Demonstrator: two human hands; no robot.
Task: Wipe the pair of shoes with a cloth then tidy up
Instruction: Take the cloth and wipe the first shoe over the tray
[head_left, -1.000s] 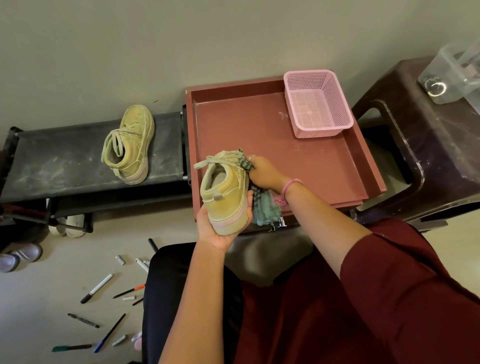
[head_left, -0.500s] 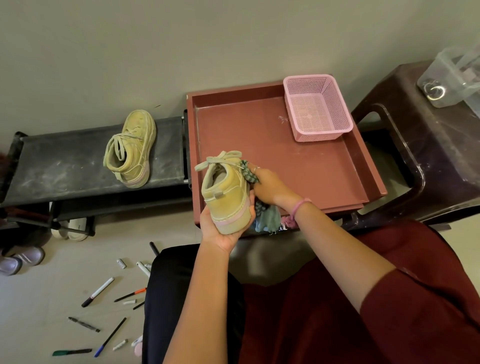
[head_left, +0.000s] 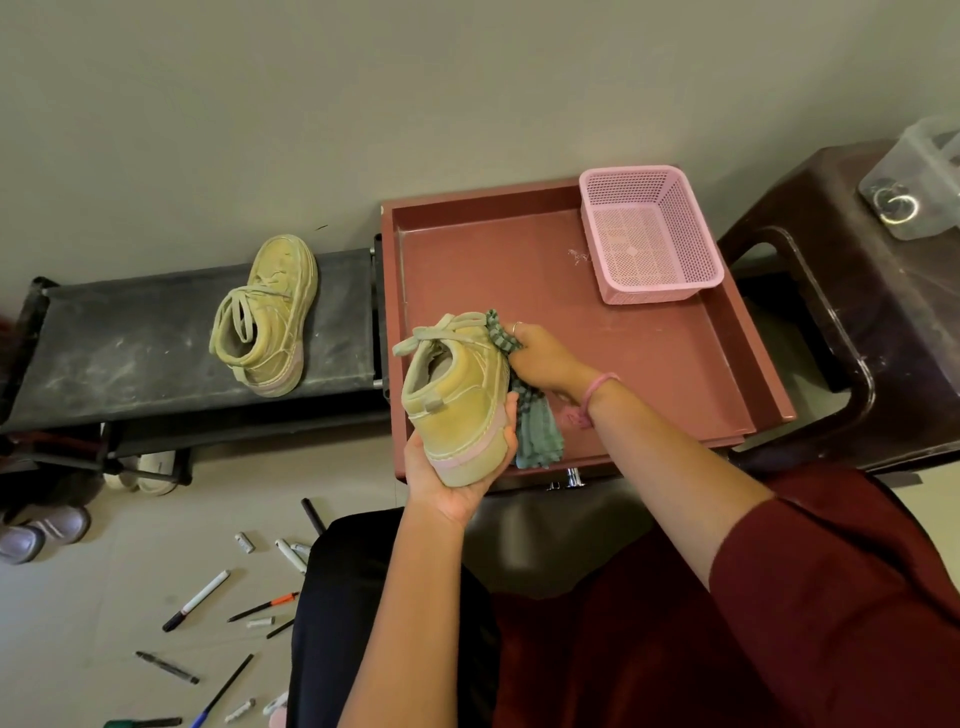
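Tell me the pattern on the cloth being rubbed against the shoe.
The cloth is green with darker checked stripes, seen in the head view.

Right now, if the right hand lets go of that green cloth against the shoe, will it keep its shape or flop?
Probably flop: the green cloth hangs in limp folds below the right hand. It looks thin and light, so it would likely slide off the shoe into the red tray.

clear box (head_left: 919, 182) cut by edge | cloth (head_left: 535, 426) part hidden behind shoe (head_left: 457, 400)
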